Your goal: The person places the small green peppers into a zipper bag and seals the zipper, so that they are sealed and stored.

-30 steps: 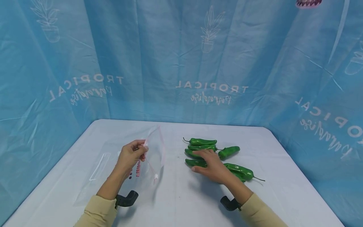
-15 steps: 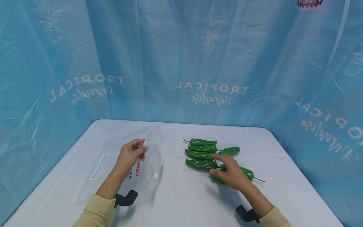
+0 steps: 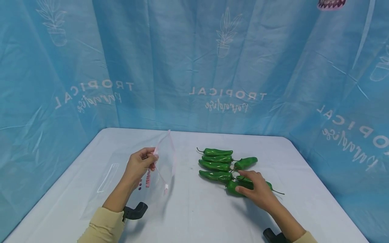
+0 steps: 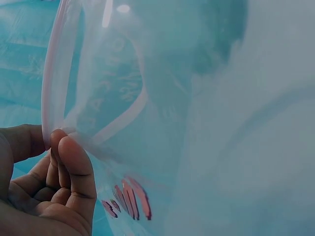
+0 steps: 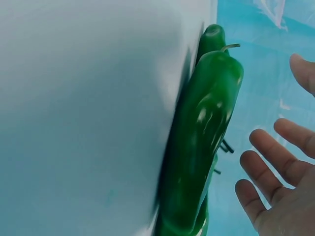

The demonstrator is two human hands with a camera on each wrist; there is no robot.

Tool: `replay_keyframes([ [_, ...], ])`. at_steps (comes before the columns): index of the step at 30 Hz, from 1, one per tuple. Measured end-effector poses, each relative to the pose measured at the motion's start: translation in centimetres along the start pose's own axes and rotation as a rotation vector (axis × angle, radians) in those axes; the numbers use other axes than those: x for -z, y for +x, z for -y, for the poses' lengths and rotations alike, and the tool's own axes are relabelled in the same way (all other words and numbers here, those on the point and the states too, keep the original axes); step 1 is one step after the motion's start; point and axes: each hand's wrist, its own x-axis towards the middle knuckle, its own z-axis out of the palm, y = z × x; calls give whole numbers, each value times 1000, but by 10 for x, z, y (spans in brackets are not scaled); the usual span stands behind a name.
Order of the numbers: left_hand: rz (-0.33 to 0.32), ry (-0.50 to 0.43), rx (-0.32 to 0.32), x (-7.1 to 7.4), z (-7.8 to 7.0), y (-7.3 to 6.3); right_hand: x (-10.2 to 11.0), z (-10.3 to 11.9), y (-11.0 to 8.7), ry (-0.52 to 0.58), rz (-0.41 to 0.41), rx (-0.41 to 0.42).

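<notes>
My left hand (image 3: 140, 166) pinches the pink-edged rim of a clear plastic zip bag (image 3: 106, 182), thumb against fingers. The bag's mouth gapes toward the right, and a white slider (image 3: 166, 186) hangs at its lower corner. Red printed marks (image 4: 133, 199) show on the plastic in the left wrist view. Over the nearest of several green peppers (image 3: 215, 176) hovers my right hand (image 3: 258, 190), fingers spread and holding nothing. In the right wrist view, a glossy pepper (image 5: 204, 132) lies beside the fingers, apart from them. The hand partly hides the front peppers in the head view.
The peppers lie in a loose group on the white table (image 3: 194, 216), right of the middle. Blue curtains (image 3: 170, 67) printed with white lettering stand behind the table and along both sides.
My right hand has drawn back to the right and toward me across the peppers, uncovering those on the left. My left hand keeps its hold on the bag, almost still.
</notes>
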Motion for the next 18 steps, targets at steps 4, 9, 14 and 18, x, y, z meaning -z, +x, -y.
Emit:
replay_keyframes([
  [4,3,-4,1,0,0,0,2,-4,-3,-17,25,-48],
  [9,6,-5,-9,1,-1,0,6,-9,-7,-27,42,-108],
  [14,4,-9,-16,1,-2,0,8,-14,-12,-30,33,-97],
  [18,8,-19,-11,1,-3,1,10,-18,-16,-43,43,-118],
])
